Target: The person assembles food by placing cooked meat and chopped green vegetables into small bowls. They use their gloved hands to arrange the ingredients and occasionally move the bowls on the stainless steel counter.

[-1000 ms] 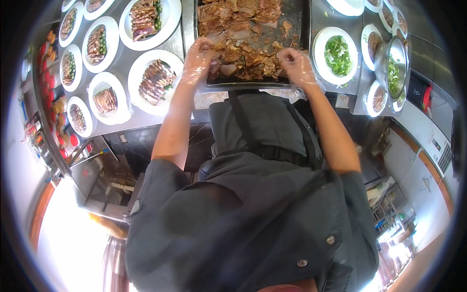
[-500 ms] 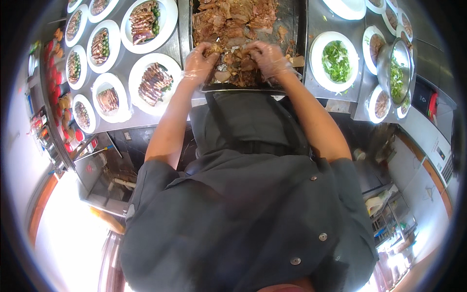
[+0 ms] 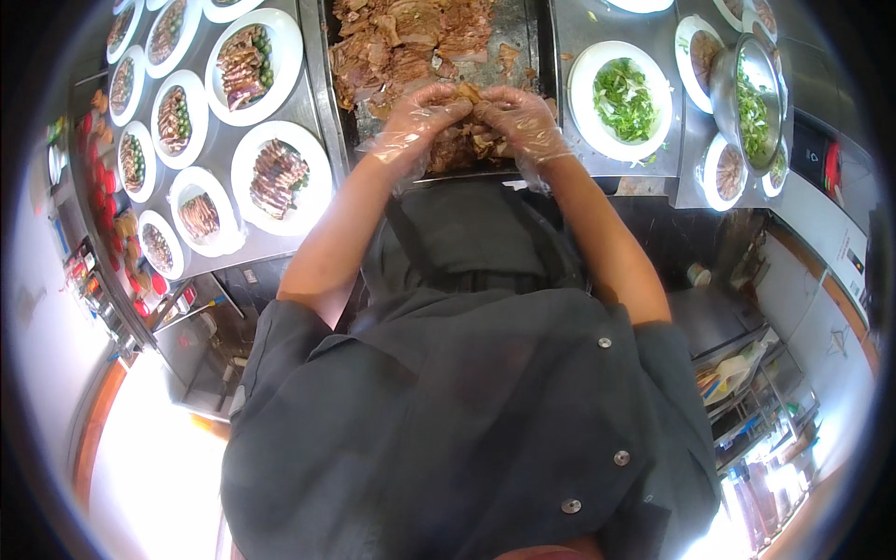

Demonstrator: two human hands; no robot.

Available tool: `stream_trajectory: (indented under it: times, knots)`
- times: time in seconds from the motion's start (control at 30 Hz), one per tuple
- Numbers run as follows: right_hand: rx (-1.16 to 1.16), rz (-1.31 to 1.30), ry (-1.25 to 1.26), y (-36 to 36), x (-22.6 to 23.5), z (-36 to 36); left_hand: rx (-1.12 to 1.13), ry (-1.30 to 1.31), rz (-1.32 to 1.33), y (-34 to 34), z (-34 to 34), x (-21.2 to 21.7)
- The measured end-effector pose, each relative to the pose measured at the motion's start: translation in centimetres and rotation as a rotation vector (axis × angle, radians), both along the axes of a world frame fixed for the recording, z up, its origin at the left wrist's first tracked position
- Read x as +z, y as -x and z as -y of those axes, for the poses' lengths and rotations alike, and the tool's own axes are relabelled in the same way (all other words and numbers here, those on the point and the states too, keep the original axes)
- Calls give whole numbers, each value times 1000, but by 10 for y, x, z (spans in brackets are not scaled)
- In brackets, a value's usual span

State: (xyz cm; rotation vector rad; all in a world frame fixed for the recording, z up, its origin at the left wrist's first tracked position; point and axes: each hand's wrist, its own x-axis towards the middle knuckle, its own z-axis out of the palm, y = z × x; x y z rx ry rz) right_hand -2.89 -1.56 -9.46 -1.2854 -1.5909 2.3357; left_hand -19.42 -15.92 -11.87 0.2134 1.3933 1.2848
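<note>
At left, we see plates (image 3: 318, 164) already bearing sliced meat (image 3: 277, 175). Centrally, the left hand (image 3: 418, 123) and right hand (image 3: 523, 123) pinch a meat piece (image 3: 469, 93) over the dark tray (image 3: 525, 26), where we judge much loose meat (image 3: 411, 33) remains unworked.

A: Room?
B: White wall (image 3: 51, 327) is running up the left; strong glare (image 3: 154, 457) is washing out lower left.
A: Furniture?
B: Steel tabletop (image 3: 314, 89) is spanning the top, cluttered shelves (image 3: 761, 425) are standing lower right.
</note>
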Motion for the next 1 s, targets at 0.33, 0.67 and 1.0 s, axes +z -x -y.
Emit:
stream_trajectory:
  times: [0.33,0.67,1.0]
  knots:
    - [44,238,-540,-16,-1,7,-73,143,-83,-25,-17,0]
    - [-258,204,-234,-81,16,-15,-173,56,327,-62,-51,79]
    - [-96,63,-31,-193,82,-61,-422,21,132,-142,-90,79]
